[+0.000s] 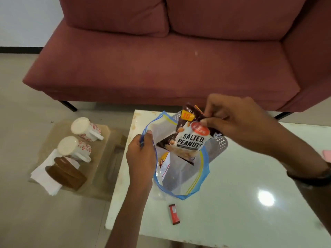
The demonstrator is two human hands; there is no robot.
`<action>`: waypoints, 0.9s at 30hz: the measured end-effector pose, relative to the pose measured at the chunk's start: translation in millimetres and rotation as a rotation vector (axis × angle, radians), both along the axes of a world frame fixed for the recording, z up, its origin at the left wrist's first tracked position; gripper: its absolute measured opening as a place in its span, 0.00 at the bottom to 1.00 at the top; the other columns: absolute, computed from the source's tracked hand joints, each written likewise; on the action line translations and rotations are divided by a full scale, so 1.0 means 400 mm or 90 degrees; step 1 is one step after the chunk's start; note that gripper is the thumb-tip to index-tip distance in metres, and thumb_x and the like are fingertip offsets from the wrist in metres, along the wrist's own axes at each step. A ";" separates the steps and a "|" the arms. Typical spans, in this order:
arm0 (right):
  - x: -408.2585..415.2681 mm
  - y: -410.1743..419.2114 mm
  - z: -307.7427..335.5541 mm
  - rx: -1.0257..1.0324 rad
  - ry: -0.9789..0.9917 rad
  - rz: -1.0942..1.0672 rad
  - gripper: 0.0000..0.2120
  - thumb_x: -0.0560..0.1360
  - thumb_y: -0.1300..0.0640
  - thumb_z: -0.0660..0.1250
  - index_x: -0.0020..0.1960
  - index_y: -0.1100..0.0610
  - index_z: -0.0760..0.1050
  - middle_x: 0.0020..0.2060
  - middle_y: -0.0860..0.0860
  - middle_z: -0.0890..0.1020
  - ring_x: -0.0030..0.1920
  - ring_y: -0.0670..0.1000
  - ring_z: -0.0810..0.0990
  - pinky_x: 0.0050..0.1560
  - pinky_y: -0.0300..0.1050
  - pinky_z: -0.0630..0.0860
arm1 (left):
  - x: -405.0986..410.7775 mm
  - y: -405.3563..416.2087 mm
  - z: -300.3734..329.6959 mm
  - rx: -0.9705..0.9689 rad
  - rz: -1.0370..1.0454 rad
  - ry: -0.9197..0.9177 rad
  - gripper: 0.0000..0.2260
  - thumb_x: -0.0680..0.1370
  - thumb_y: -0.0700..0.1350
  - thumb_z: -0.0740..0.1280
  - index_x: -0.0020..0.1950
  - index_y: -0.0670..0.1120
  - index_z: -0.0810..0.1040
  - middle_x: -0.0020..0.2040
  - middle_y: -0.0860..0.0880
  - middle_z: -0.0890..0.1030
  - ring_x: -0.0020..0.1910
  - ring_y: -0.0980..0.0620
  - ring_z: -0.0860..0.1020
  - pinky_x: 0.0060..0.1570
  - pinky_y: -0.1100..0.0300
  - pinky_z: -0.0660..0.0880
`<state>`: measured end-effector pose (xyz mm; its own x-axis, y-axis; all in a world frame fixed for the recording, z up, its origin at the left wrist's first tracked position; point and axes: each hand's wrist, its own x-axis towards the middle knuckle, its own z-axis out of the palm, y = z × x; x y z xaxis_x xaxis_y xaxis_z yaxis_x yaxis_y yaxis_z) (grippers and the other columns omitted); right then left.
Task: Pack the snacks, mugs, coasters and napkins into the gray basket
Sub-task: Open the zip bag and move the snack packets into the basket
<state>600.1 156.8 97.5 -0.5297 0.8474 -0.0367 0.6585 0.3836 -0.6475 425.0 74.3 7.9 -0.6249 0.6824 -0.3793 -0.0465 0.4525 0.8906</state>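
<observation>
My right hand (231, 120) pinches the top of a salted peanuts packet (189, 138), holding it over the mouth of a clear zip bag (180, 178) with a blue rim. My left hand (141, 158) grips the bag's left rim and holds it apart. Another snack packet (163, 162) lies inside the bag. Behind the bag, part of the gray basket (221, 143) shows on the white table (232, 203). A small red snack bar (173, 214) lies on the table in front. On a low stand to the left sit two flowered mugs (86, 129) (74, 148), brown coasters (65, 172) and white napkins (45, 178).
A red sofa (161, 59) stands behind the table. The low glass stand (100, 176) with the mugs sits on the tiled floor left of the table. A pink object (327, 154) peeks in at the right edge.
</observation>
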 end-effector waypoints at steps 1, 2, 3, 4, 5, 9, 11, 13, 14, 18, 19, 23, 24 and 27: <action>0.018 0.016 0.010 0.004 0.024 -0.024 0.09 0.71 0.55 0.71 0.39 0.54 0.71 0.29 0.50 0.83 0.32 0.51 0.79 0.38 0.47 0.75 | -0.002 0.009 0.004 0.003 0.007 -0.007 0.13 0.77 0.52 0.63 0.48 0.44 0.78 0.46 0.43 0.83 0.46 0.44 0.82 0.49 0.48 0.79; 0.037 0.032 0.018 0.003 0.057 -0.051 0.09 0.70 0.56 0.71 0.39 0.55 0.71 0.28 0.51 0.83 0.30 0.51 0.79 0.37 0.47 0.75 | -0.004 0.019 0.007 0.006 0.013 -0.012 0.11 0.76 0.52 0.64 0.45 0.44 0.77 0.44 0.44 0.82 0.45 0.44 0.81 0.49 0.48 0.78; 0.057 0.048 0.026 -0.002 0.096 -0.082 0.10 0.70 0.56 0.72 0.39 0.56 0.71 0.29 0.53 0.83 0.30 0.52 0.80 0.36 0.48 0.75 | -0.007 0.028 0.010 0.011 0.016 -0.011 0.10 0.76 0.52 0.65 0.42 0.46 0.76 0.42 0.45 0.81 0.43 0.44 0.80 0.49 0.48 0.77; 0.078 0.064 0.037 0.003 0.129 -0.114 0.10 0.69 0.55 0.73 0.39 0.56 0.72 0.29 0.55 0.83 0.31 0.55 0.81 0.37 0.52 0.76 | -0.009 0.035 0.011 0.016 0.019 -0.007 0.10 0.75 0.52 0.67 0.41 0.46 0.75 0.40 0.46 0.80 0.42 0.44 0.79 0.48 0.48 0.77; 0.101 0.082 0.044 0.017 0.150 -0.144 0.11 0.68 0.53 0.72 0.40 0.56 0.72 0.30 0.56 0.83 0.33 0.58 0.82 0.39 0.56 0.77 | -0.012 0.040 0.010 0.022 0.021 -0.004 0.11 0.74 0.51 0.68 0.41 0.44 0.75 0.39 0.46 0.79 0.41 0.44 0.78 0.48 0.48 0.76; 0.163 0.164 -0.008 0.069 0.079 -0.257 0.08 0.69 0.55 0.72 0.39 0.55 0.73 0.34 0.56 0.83 0.36 0.55 0.81 0.41 0.47 0.75 | -0.006 0.054 0.004 0.025 0.034 0.001 0.11 0.73 0.50 0.69 0.48 0.43 0.76 0.42 0.45 0.81 0.43 0.43 0.81 0.52 0.45 0.78; 0.158 0.201 -0.109 0.048 -0.022 -0.286 0.10 0.69 0.58 0.71 0.34 0.52 0.71 0.36 0.56 0.83 0.40 0.57 0.81 0.41 0.46 0.73 | 0.007 0.059 -0.002 0.023 0.036 0.011 0.12 0.74 0.50 0.68 0.50 0.43 0.76 0.46 0.43 0.82 0.46 0.42 0.81 0.53 0.41 0.78; 0.142 0.226 -0.246 -0.007 -0.119 -0.293 0.13 0.70 0.59 0.69 0.31 0.51 0.68 0.39 0.57 0.84 0.43 0.59 0.82 0.43 0.48 0.74 | 0.016 0.065 -0.012 0.022 0.029 0.021 0.12 0.75 0.50 0.66 0.50 0.43 0.75 0.47 0.44 0.81 0.47 0.42 0.81 0.53 0.42 0.78; 0.135 0.234 -0.316 -0.036 -0.148 -0.297 0.11 0.70 0.61 0.67 0.32 0.52 0.69 0.41 0.57 0.84 0.44 0.59 0.81 0.43 0.47 0.73 | 0.019 0.070 -0.017 0.016 0.025 0.019 0.11 0.76 0.51 0.66 0.49 0.43 0.74 0.46 0.44 0.81 0.47 0.42 0.81 0.53 0.43 0.78; 0.116 0.242 -0.519 -0.135 -0.199 -0.336 0.03 0.72 0.61 0.65 0.41 0.55 0.75 0.45 0.56 0.83 0.42 0.57 0.77 0.42 0.43 0.69 | 0.018 0.086 -0.036 0.009 0.015 0.024 0.10 0.75 0.51 0.66 0.47 0.45 0.75 0.44 0.45 0.80 0.45 0.41 0.80 0.50 0.47 0.78; 0.118 0.246 -0.555 -0.149 -0.206 -0.340 0.03 0.72 0.61 0.65 0.41 0.55 0.75 0.46 0.56 0.83 0.43 0.57 0.77 0.42 0.43 0.70 | 0.017 0.090 -0.044 0.009 0.012 0.027 0.10 0.75 0.51 0.67 0.47 0.44 0.74 0.44 0.44 0.80 0.45 0.41 0.80 0.48 0.48 0.77; 0.127 0.261 -0.643 -0.144 -0.225 -0.376 0.05 0.73 0.63 0.62 0.45 0.58 0.76 0.48 0.59 0.83 0.48 0.61 0.80 0.46 0.48 0.75 | 0.022 0.097 -0.065 -0.003 -0.005 0.027 0.09 0.76 0.50 0.66 0.46 0.45 0.75 0.47 0.43 0.82 0.45 0.41 0.81 0.50 0.45 0.79; 0.130 0.264 -0.652 -0.135 -0.233 -0.388 0.06 0.73 0.62 0.62 0.46 0.58 0.77 0.48 0.59 0.83 0.48 0.61 0.80 0.47 0.49 0.77 | 0.024 0.097 -0.069 -0.009 -0.009 0.029 0.09 0.76 0.51 0.65 0.47 0.45 0.75 0.47 0.42 0.82 0.46 0.40 0.81 0.51 0.43 0.78; 0.139 0.270 -0.655 -0.107 -0.271 -0.401 0.07 0.74 0.58 0.64 0.49 0.58 0.78 0.48 0.58 0.83 0.48 0.60 0.81 0.49 0.51 0.79 | 0.030 0.097 -0.082 -0.023 0.003 0.035 0.06 0.75 0.51 0.66 0.41 0.51 0.74 0.45 0.43 0.82 0.46 0.40 0.81 0.52 0.41 0.78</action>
